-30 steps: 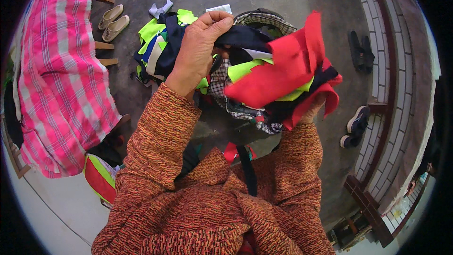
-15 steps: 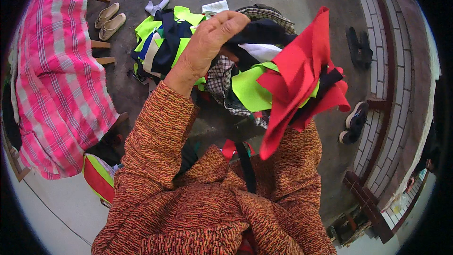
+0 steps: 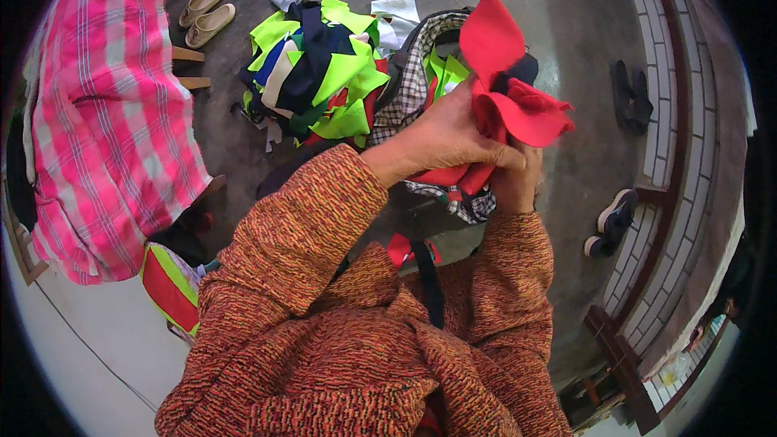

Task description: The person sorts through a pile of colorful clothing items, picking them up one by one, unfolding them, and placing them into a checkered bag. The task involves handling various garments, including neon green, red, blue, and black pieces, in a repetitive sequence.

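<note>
Red fabric scraps (image 3: 530, 117) are bunched up between my two hands, with a bit of black cloth among them. My left hand (image 3: 445, 133) wraps round the bundle, its thumb pointing right across the red cloth. Just beneath, my right hand (image 3: 518, 178) also closes on the scraps, most of its fingers hidden behind them. Under my hands stands an open black-and-white checked bag (image 3: 399, 105), with neon yellow-green cloth (image 3: 447, 71) showing inside. Left of the bag lies a heap of neon, black, blue and cream fabric scraps (image 3: 340, 73) on the floor.
A bed or bench under a pink plaid cloth (image 3: 113, 113) is at left, with beige shoes (image 3: 209, 26) beside it. Black slippers (image 3: 631, 97) and dark shoes (image 3: 613, 222) lie by the white-tiled step (image 3: 660, 73) at right. A red-and-yellow item (image 3: 170, 287) stands lower left.
My left hand let go of the black cloth and moved right onto the red scraps. The red bundle is gathered tighter, and the yellow-green piece no longer hangs from it.
</note>
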Motion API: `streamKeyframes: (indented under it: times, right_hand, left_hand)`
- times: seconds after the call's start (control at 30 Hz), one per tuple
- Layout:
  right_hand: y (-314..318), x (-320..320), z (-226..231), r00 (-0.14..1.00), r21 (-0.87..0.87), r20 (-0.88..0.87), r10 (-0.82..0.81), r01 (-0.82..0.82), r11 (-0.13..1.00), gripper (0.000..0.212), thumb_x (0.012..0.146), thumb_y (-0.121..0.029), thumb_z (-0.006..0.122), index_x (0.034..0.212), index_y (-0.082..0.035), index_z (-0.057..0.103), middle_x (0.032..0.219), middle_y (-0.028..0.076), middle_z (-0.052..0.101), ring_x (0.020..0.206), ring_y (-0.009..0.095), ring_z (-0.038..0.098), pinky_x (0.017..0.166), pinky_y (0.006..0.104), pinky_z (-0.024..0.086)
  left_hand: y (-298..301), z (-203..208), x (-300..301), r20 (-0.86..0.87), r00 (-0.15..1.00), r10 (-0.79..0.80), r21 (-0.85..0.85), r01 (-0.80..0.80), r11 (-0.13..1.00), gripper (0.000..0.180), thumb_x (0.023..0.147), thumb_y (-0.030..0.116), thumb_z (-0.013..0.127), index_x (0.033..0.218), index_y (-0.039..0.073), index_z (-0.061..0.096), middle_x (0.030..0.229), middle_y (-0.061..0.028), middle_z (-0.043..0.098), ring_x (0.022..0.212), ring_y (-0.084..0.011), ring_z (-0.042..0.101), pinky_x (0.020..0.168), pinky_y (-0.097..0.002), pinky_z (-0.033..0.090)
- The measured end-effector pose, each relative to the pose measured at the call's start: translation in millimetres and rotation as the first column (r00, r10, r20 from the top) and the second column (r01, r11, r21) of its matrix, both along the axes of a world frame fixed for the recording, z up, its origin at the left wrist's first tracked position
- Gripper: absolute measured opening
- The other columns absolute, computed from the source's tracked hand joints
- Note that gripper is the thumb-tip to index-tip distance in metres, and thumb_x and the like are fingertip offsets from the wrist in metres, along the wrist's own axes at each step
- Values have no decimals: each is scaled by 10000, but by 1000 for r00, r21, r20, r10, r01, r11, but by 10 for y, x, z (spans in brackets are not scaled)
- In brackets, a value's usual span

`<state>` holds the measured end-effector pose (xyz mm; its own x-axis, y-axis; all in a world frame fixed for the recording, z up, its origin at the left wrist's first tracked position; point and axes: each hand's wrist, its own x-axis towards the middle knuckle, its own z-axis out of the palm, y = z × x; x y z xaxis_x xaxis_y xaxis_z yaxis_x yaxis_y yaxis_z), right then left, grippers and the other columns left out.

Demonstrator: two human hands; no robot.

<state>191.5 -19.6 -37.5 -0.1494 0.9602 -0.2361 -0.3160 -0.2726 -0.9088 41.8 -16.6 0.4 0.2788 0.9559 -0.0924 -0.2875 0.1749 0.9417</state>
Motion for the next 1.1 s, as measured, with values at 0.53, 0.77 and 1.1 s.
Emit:
streamKeyframes:
  times: [0.53, 0.77, 1.1]
  right_hand:
    - [127, -140, 196, 986, 121, 163, 23, -43, 992, 498, 848, -190, 576, 1292, -14, 435, 1243, 99, 500, 963, 141, 542, 798, 266, 457]
    - [175, -29, 160, 979, 108, 174, -105, 87, 990, 409, 877, -178, 570, 1239, -14, 472, 1164, 98, 554, 859, 112, 572, 711, 238, 470]
    - [255, 177, -39, 939, 55, 276, -204, 196, 979, 217, 871, -108, 579, 1077, -40, 570, 1024, 58, 610, 816, 96, 570, 688, 219, 464]
  left_hand:
    - [233, 122, -1088, -279, 689, 669, 252, -620, 743, 283, 684, 9, 729, 957, 45, 664, 853, -29, 673, 739, -131, 631, 688, -279, 515]
    - [7, 63, -1952, -944, -231, 237, 318, -435, 843, 585, 614, 404, 765, 1094, 112, 601, 1010, -149, 644, 930, -363, 610, 794, -410, 489]
    - [88, 20, -1622, -876, -269, 399, 465, -261, 846, 495, 728, 419, 678, 1119, 124, 604, 1120, -107, 602, 1019, -294, 579, 847, -405, 451]
